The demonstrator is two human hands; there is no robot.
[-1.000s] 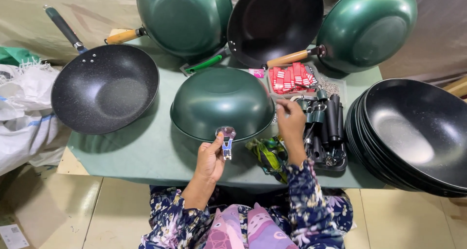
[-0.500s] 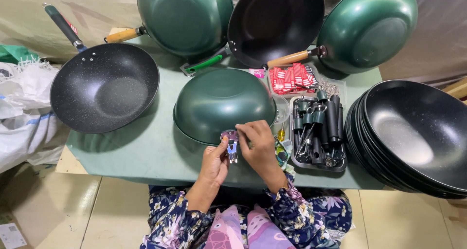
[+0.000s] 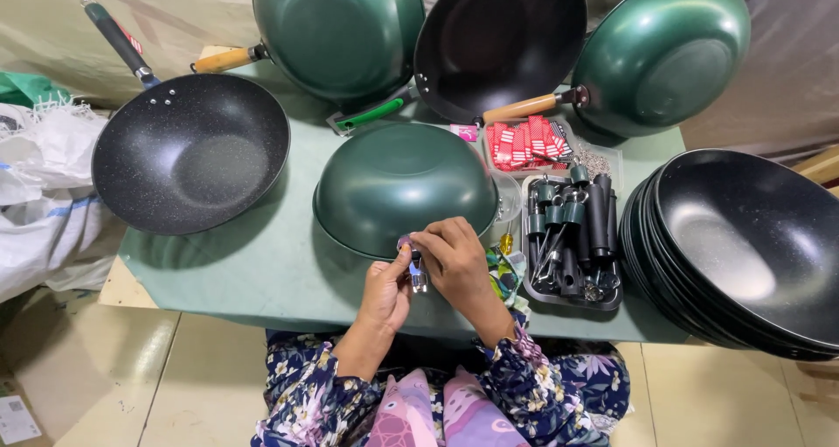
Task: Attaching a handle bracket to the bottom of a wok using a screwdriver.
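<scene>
Centrally, red packets are heaped behind the inverted green wok on the tabletop. A small metal fitting is pinched between left hand and right hand, at the wok's near rim.

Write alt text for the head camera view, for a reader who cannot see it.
A person's left hand and right hand pinch a small metal fitting over a green table, in front of an upturned green wok. More woks lean behind, a tray of dark handles sits to the right, and a stack of black pans beyond it.
</scene>
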